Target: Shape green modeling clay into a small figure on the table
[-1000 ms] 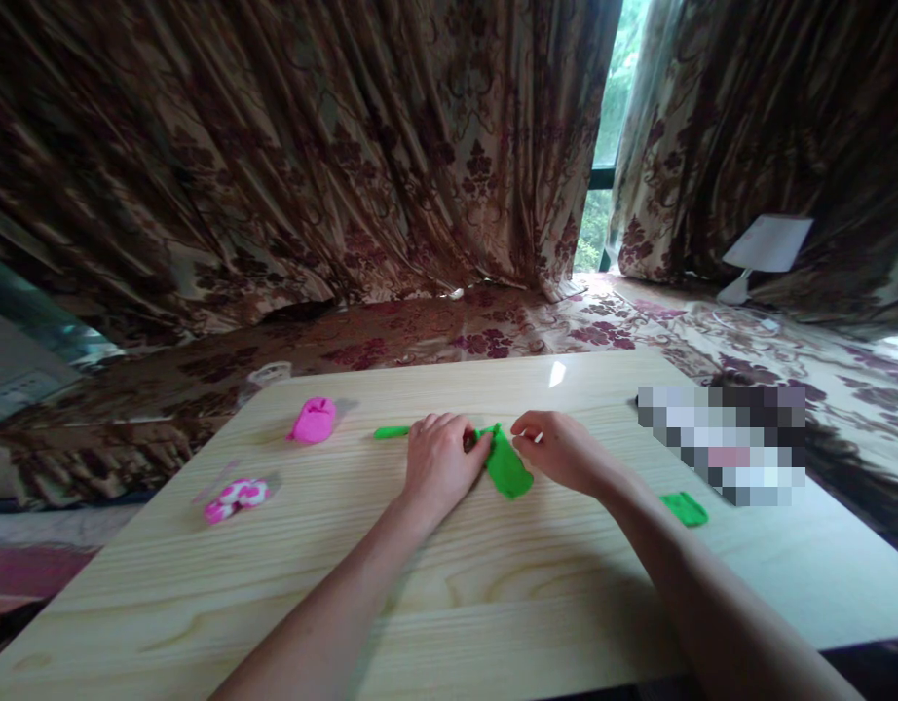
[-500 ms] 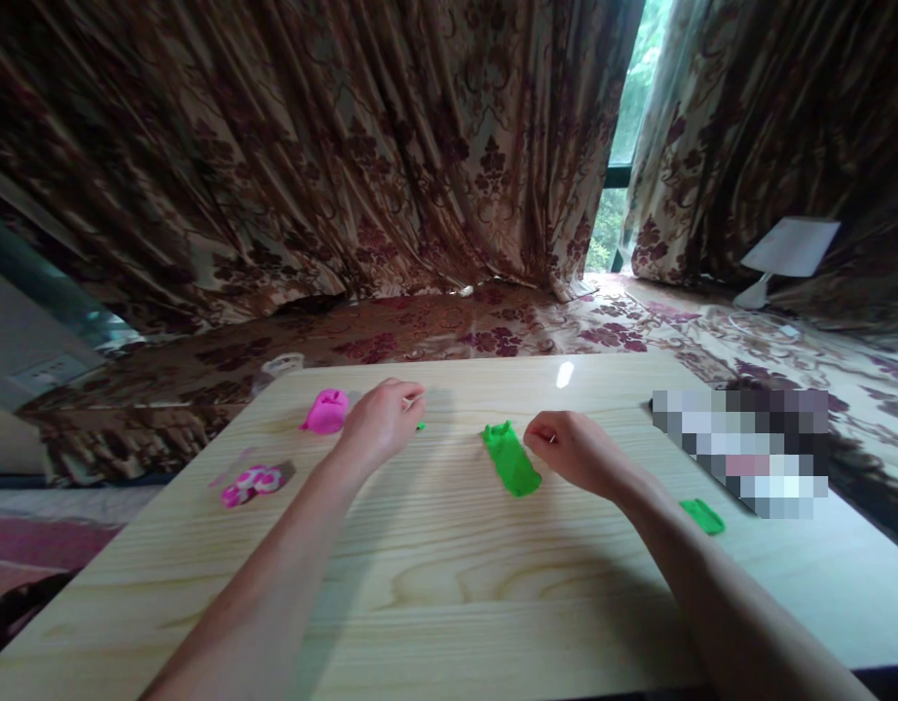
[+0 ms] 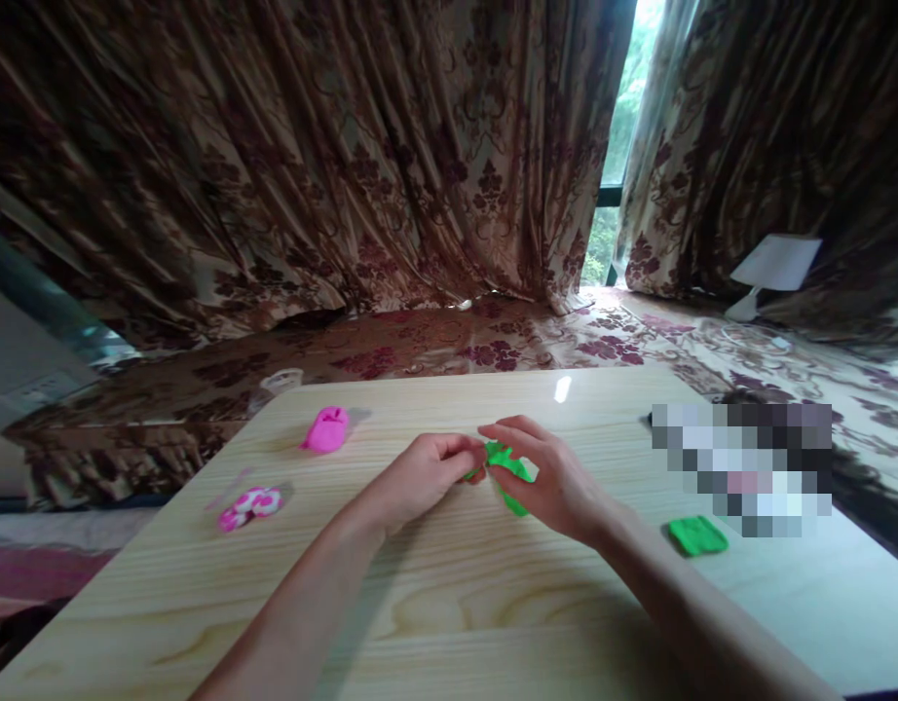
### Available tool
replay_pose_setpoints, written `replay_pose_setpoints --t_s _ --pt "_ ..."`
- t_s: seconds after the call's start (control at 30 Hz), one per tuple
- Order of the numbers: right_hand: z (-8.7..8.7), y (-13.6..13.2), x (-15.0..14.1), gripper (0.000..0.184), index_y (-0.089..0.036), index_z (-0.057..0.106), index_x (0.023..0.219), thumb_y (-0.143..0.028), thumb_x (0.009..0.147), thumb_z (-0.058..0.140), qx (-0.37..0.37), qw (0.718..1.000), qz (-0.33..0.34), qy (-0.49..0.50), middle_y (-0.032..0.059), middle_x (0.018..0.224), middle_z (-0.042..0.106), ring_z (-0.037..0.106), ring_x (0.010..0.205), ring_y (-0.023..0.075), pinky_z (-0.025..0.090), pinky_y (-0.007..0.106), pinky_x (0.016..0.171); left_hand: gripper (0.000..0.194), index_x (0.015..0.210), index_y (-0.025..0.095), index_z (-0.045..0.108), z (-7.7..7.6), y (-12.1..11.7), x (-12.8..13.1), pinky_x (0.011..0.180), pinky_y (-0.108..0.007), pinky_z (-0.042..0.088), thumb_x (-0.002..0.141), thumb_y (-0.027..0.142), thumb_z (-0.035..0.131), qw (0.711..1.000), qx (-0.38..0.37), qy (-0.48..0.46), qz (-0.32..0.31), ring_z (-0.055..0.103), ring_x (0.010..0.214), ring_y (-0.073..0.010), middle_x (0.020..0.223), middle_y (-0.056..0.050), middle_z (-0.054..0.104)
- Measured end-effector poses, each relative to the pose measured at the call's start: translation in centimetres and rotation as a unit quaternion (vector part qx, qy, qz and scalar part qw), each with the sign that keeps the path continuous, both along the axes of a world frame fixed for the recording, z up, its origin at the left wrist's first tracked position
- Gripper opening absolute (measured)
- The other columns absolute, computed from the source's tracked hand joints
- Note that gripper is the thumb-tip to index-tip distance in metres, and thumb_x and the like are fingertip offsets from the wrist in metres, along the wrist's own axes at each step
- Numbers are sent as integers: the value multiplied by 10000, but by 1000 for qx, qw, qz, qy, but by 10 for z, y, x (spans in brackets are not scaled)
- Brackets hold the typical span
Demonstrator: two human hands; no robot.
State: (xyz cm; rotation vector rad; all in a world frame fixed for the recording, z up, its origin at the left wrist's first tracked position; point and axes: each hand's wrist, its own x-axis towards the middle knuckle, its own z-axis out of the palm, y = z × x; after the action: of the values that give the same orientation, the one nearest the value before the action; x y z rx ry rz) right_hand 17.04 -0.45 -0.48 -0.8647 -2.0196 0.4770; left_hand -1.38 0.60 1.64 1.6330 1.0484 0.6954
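A flattened strip of green modelling clay (image 3: 518,502) lies at the middle of the table, partly covered by my right hand (image 3: 555,484). That hand is open, its thumb and fingers apart on either side of the strip's ragged far end; whether they touch it I cannot tell. My left hand (image 3: 432,477) is closed in a pinch at the strip's left, with a small bit of green clay (image 3: 471,475) showing at its fingertips. A separate square green clay piece (image 3: 698,535) lies to the right of my right forearm.
On the wooden table (image 3: 420,604), a pink clay lump (image 3: 327,429) sits at the far left. Nearer stands a pink-and-white clay piece (image 3: 250,507). A pixelated, blurred-out object (image 3: 745,472) occupies the right edge. Behind are a patterned ledge and a white lamp (image 3: 777,263).
My left hand has moved right and nearer, from beside the pink lump to the green strip. My right hand has shifted slightly left over the strip, and its pinched fingers have opened.
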Motion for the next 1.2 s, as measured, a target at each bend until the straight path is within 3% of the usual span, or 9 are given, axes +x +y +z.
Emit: replay_pose_setpoints --t_s 0.13,0.37,0.5,0.8,0.93,1.03,1.13,1.2 --pt "-4 1 2 283 -233 623 1051 -132 803 533 -13 1000 13 -8 35 914 585 567 822 130 459 258 754 281 790 136 629 -5 -6 6 676 -251 352 806 385 501 993 -97 -68 -5 499 693 -128 731 -26 608" --pt "-2 -1 2 243 -211 627 1028 -172 796 567 -21 1000 18 -9 29 869 585 569 770 124 456 250 711 283 760 126 622 -4 -8 2 680 -252 334 793 391 532 993 -93 -77 14 471 689 -122 702 -17 578" --pt "2 -4 0 153 -193 656 916 -192 815 541 -17 1000 15 -19 32 835 589 566 750 123 450 247 693 279 711 131 617 -5 -12 3 668 -251 336 777 394 551 993 -80 -83 16 476 665 -118 694 -16 584" --pt "5 -7 -7 140 -173 650 828 -133 791 520 -22 1000 -7 11 13 742 592 557 675 102 437 225 639 265 727 137 631 -4 -14 4 681 -261 368 795 369 524 980 -134 -148 -13 517 679 -129 696 -30 602" --pt "8 -6 -4 130 -164 641 810 -126 769 523 -13 999 -32 29 13 739 575 545 656 98 436 223 623 267 644 136 605 -4 -12 3 652 -254 363 782 356 539 989 -94 -110 22 504 634 -116 639 -16 594" --pt "14 -2 5 98 -165 617 776 -139 770 523 3 992 -81 97 10 733 561 533 655 99 435 220 605 263 619 136 591 -8 -7 -5 624 -251 371 777 341 543 989 -75 -99 80 502 599 -109 599 -9 583" --pt "18 5 14 80 -168 603 791 -216 787 539 -24 970 -136 199 26 796 565 539 688 110 448 216 568 209 762 141 625 -11 -2 -16 633 -261 408 758 342 568 976 -87 -144 136 539 616 -109 725 -30 640" --pt "18 9 17 137 -163 607 814 -287 786 557 -75 960 -126 238 40 827 580 554 686 118 463 218 536 255 916 154 621 -11 2 -21 662 -276 435 733 330 598 967 -97 -181 153 563 648 -110 858 -54 657"
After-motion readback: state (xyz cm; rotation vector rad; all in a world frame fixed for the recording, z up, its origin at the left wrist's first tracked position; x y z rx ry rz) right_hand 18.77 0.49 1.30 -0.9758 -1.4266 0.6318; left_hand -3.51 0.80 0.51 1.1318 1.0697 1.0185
